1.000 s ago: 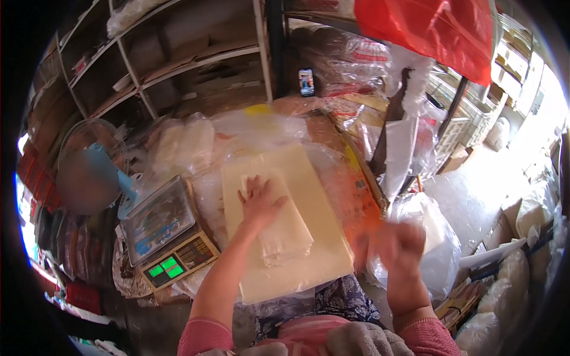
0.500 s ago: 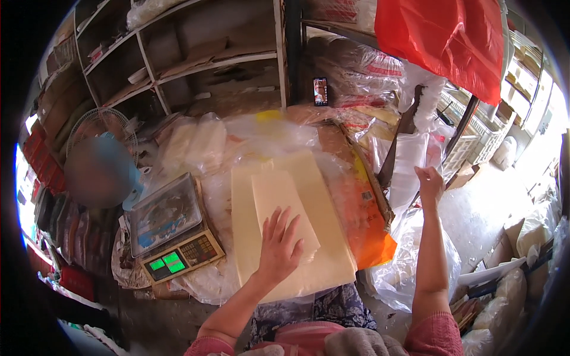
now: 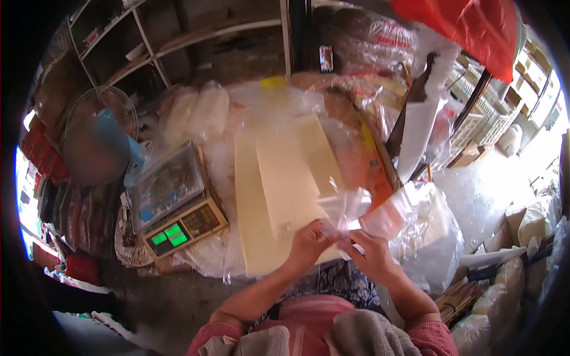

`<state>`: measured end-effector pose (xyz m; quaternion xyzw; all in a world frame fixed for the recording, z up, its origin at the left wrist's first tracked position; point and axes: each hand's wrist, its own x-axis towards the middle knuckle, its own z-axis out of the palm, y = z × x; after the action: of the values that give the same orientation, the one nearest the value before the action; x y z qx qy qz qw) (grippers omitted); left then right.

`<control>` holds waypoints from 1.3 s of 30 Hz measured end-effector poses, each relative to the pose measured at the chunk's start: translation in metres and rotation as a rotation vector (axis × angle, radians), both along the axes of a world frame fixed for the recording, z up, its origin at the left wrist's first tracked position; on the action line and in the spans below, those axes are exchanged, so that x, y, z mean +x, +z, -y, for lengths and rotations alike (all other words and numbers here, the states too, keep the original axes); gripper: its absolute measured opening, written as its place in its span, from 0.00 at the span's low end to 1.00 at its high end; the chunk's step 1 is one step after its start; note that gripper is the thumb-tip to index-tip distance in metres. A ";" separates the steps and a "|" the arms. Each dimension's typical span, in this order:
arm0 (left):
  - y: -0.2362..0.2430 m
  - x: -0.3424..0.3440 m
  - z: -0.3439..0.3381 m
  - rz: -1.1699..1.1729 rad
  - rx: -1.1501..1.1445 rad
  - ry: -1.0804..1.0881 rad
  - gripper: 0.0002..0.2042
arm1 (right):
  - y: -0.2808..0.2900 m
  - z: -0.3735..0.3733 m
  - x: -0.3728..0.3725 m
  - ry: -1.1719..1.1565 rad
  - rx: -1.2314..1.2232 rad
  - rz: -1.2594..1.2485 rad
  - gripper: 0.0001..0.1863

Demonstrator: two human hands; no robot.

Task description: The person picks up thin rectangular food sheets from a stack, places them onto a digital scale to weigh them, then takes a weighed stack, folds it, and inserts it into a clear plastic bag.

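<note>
My left hand [image 3: 312, 243] and my right hand [image 3: 369, 255] meet over the front right corner of the table. Both are closed, fingers pinching a clear plastic bag [image 3: 383, 219] between them. The bag's film spreads up and to the right, partly over the cream sheets. A narrow stack of pale cream sheets [image 3: 285, 178] lies just ahead of my left hand. Beneath it is a wider, yellower sheet stack [image 3: 252, 237].
A scale [image 3: 181, 204] with a metal pan and green-lit display stands left, beside a blue fan [image 3: 113, 139]. Shelves [image 3: 214, 32] rise behind. A phone [image 3: 326, 59] stands at the back. Red plastic [image 3: 463, 29] hangs upper right; a large clear bag [image 3: 436, 255] sits right.
My left hand has lifted off the cream sheets and moved right. My right hand has come down from beside the hanging bags, and both now grip a clear bag. The view has shifted.
</note>
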<state>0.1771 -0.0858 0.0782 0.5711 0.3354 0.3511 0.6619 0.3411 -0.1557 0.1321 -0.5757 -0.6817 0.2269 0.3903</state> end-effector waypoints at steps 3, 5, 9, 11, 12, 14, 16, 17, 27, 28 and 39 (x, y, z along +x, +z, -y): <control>-0.009 -0.017 0.008 0.138 0.013 0.178 0.08 | 0.013 0.015 0.001 0.030 -0.097 -0.158 0.13; 0.005 -0.030 0.010 0.171 -0.039 0.165 0.08 | 0.020 0.021 0.023 0.010 -0.024 -0.192 0.13; 0.002 -0.053 0.015 0.145 0.011 0.064 0.07 | 0.032 0.006 0.037 -0.022 0.113 -0.220 0.19; 0.001 -0.060 0.021 0.119 -0.002 0.028 0.06 | 0.038 -0.013 0.033 0.086 0.034 -0.061 0.31; 0.002 -0.063 0.021 0.089 -0.016 -0.011 0.06 | 0.036 -0.022 0.029 0.153 0.042 -0.062 0.33; 0.013 -0.070 0.021 -0.022 0.049 -0.086 0.05 | 0.030 -0.037 0.019 0.261 0.064 -0.042 0.33; 0.021 -0.077 0.023 -0.152 0.170 -0.167 0.05 | 0.021 -0.049 0.020 0.395 -0.082 -0.083 0.28; 0.023 -0.081 0.024 -0.152 0.175 -0.162 0.05 | 0.018 -0.053 0.021 0.524 -0.235 -0.125 0.22; 0.030 -0.095 0.042 -0.438 0.366 0.370 0.08 | -0.028 -0.020 -0.024 0.364 -0.550 -0.562 0.04; 0.026 -0.096 0.046 -0.388 0.275 0.162 0.08 | -0.027 -0.016 -0.031 0.373 -0.599 -0.612 0.03; -0.022 -0.117 0.029 0.783 -0.636 0.179 0.07 | -0.086 -0.012 0.047 -0.113 -0.482 -0.610 0.07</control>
<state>0.0603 -0.1149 0.0564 0.1360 0.1999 0.4745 0.8464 0.3882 -0.1436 0.0458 -0.5936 -0.4288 0.5195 0.4404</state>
